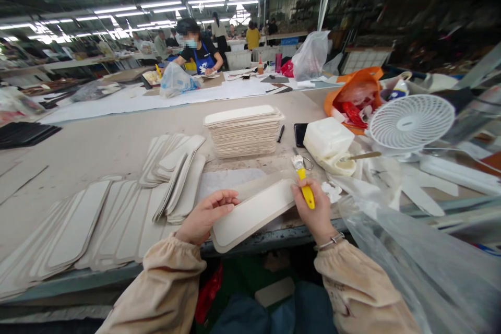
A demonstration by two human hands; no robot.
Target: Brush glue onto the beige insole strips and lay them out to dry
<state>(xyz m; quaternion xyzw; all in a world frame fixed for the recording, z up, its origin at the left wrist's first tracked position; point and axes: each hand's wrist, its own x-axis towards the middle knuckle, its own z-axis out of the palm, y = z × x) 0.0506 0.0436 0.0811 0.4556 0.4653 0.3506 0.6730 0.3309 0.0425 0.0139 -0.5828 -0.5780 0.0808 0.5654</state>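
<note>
A long pale panel with rounded corners point(254, 213) is tilted over the front table edge. My left hand point(208, 214) is at its left part, fingers curled around the upper edge and thumb on top. My right hand point(314, 210) pinches the panel's right end and also holds a brush with a yellow handle point(307, 192), its bristles pointing away from me. Behind the panel stands a neat stack of similar pieces point(245, 133). More pieces lie fanned out point(80, 224) on the left, with a looser pile point(172, 172) above them.
A white fan point(410, 122), a white plastic container point(329, 138) and an orange bag point(354, 96) stand at the right. A dark phone point(300, 134) lies beside the container. Clear plastic sheeting point(415, 255) hangs at the front right. Across the table, a person in a blue apron point(203, 57) works.
</note>
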